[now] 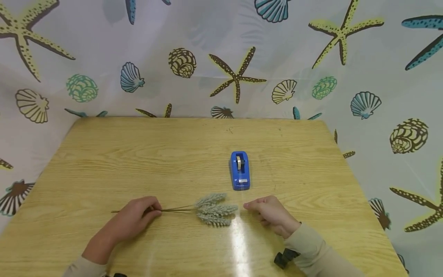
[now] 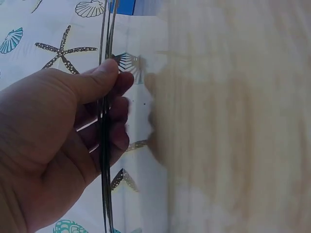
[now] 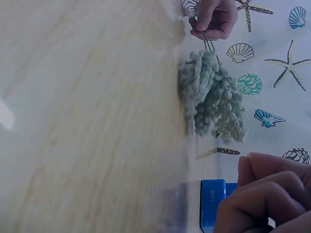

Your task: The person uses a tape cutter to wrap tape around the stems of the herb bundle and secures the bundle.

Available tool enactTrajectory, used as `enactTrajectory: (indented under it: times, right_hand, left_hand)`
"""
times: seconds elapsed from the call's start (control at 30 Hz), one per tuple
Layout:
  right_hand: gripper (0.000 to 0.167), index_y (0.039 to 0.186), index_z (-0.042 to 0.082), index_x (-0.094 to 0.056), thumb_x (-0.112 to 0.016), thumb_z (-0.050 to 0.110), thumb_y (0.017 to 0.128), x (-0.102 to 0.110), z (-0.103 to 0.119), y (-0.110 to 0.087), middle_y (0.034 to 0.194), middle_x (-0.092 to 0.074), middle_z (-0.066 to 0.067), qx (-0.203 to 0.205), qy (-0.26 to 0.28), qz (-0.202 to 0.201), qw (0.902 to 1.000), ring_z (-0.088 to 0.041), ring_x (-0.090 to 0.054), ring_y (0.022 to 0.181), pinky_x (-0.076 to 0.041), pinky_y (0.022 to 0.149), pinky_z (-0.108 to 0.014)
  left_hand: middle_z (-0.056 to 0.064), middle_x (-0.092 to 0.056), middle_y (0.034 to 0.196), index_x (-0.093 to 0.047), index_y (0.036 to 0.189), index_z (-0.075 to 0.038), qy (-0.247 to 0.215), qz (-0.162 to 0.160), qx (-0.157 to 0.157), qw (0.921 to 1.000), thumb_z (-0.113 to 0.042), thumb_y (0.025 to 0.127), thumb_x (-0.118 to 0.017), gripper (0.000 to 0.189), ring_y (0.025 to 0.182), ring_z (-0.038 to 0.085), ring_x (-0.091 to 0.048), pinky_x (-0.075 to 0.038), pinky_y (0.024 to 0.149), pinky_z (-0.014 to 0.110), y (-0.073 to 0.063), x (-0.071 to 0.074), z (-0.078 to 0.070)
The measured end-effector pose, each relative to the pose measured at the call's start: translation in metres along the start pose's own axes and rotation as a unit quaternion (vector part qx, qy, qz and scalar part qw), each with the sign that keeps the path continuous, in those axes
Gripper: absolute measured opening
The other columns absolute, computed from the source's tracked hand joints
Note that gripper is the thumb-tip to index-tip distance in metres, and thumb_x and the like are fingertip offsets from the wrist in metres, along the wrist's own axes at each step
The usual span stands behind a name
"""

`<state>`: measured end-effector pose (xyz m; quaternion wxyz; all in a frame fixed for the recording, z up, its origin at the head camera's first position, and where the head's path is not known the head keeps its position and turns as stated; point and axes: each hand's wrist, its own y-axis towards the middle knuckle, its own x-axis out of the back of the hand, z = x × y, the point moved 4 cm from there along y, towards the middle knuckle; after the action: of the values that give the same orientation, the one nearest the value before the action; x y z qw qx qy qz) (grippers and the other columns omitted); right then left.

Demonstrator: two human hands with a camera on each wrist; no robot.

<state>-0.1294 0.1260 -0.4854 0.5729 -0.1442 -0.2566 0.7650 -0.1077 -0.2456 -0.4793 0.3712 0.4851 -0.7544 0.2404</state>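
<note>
My left hand (image 1: 136,215) holds the thin brown stems (image 2: 106,145) of a small bunch of dried-looking grass, its thumb and curled fingers around them. Pale grey-green fluffy heads (image 1: 215,209) point right, toward my other hand. My right hand (image 1: 275,213) is just right of these heads, apart from them. Its thumb and index fingertip meet and the other fingers are curled; nothing shows clearly between them. Beyond that hand stands a blue tape dispenser (image 1: 239,169) with a roll in it. In the right wrist view the fingers partly hide the dispenser (image 3: 212,201).
All of this is on a wood-grain table (image 1: 166,150). A white cloth (image 1: 207,34) printed with starfish and shells hangs behind and at both sides. Light glares off the tabletop between the hands. A black wrist strap part (image 1: 285,257) sits under the right sleeve.
</note>
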Motion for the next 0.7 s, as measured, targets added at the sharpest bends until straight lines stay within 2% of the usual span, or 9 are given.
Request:
enactTrajectory:
  times: [0.07,0.13,0.2,0.3,0.47,0.6,0.7]
  right_hand:
    - [0.025,0.07,0.006,-0.067,-0.073,0.021,0.089,0.001,0.001,-0.001,0.051,-0.025,0.008,-0.002,0.006,0.004,1.0,-0.007,-0.019,0.047,-0.024,0.047,-0.019]
    - [0.024,0.072,0.006,-0.067,-0.074,0.021,0.089,0.003,0.002,-0.001,0.052,-0.025,0.008,-0.006,0.01,0.01,0.9999,-0.007,-0.02,0.048,-0.024,0.048,-0.019]
    - [0.032,0.063,0.011,-0.058,-0.074,0.022,0.089,0.005,0.004,-0.002,0.052,-0.024,0.008,-0.008,0.013,0.016,0.9998,-0.007,-0.02,0.048,-0.025,0.049,-0.019]
    - [0.052,0.055,0.019,-0.033,-0.073,0.022,0.089,0.007,0.008,-0.002,0.053,-0.023,0.008,-0.006,0.017,0.025,0.9995,-0.007,-0.019,0.048,-0.023,0.049,-0.02]
    - [0.056,0.053,0.02,-0.029,-0.073,0.021,0.088,0.006,0.012,-0.002,0.052,-0.021,0.008,0.004,0.027,0.037,0.999,-0.008,-0.017,0.048,-0.021,0.047,-0.02]
    - [0.042,0.056,0.017,-0.046,-0.073,0.019,0.088,0.002,0.013,-0.002,0.052,-0.023,0.008,0.001,0.031,0.044,0.9986,-0.007,-0.019,0.048,-0.023,0.047,-0.02]
    - [0.024,0.067,0.012,-0.064,-0.073,0.019,0.088,0.001,0.014,-0.004,0.052,-0.024,0.009,0.002,0.034,0.042,0.9985,-0.006,-0.019,0.047,-0.023,0.046,-0.019]
  left_hand:
    - [-0.01,-0.067,0.086,-0.068,0.093,-0.02,-0.011,0.002,-0.003,0.9999,-0.011,0.095,-0.067,0.009,0.077,0.0,-0.058,-0.05,0.068,0.023,0.001,-0.002,0.0]
    - [-0.011,-0.067,0.085,-0.069,0.092,-0.021,-0.019,-0.001,-0.017,0.9997,-0.011,0.094,-0.068,0.011,0.075,0.0,-0.058,-0.05,0.067,0.023,0.002,-0.002,-0.001]
    - [-0.011,-0.068,0.085,-0.071,0.091,-0.022,-0.027,-0.008,-0.027,0.9992,-0.01,0.092,-0.07,0.012,0.074,0.0,-0.058,-0.05,0.066,0.022,0.003,-0.003,-0.002]
    - [-0.011,-0.07,0.085,-0.074,0.092,-0.023,-0.036,-0.022,-0.035,0.9985,-0.01,0.091,-0.072,0.013,0.074,0.0,-0.059,-0.05,0.065,0.021,0.004,-0.003,-0.004]
    - [-0.009,-0.071,0.085,-0.078,0.097,-0.019,-0.063,-0.03,-0.045,0.9966,-0.013,0.091,-0.072,0.01,0.073,-0.002,-0.057,-0.05,0.063,0.021,0.004,-0.006,-0.01]
    - [-0.007,-0.071,0.088,-0.078,0.099,-0.016,-0.08,-0.019,-0.043,0.9957,-0.019,0.094,-0.07,0.01,0.075,-0.002,-0.057,-0.051,0.064,0.021,0.008,-0.013,-0.019]
    - [-0.008,-0.07,0.088,-0.079,0.102,-0.015,-0.077,-0.013,-0.039,0.9961,-0.019,0.095,-0.07,0.012,0.073,-0.001,-0.056,-0.05,0.064,0.021,0.016,-0.018,-0.026]
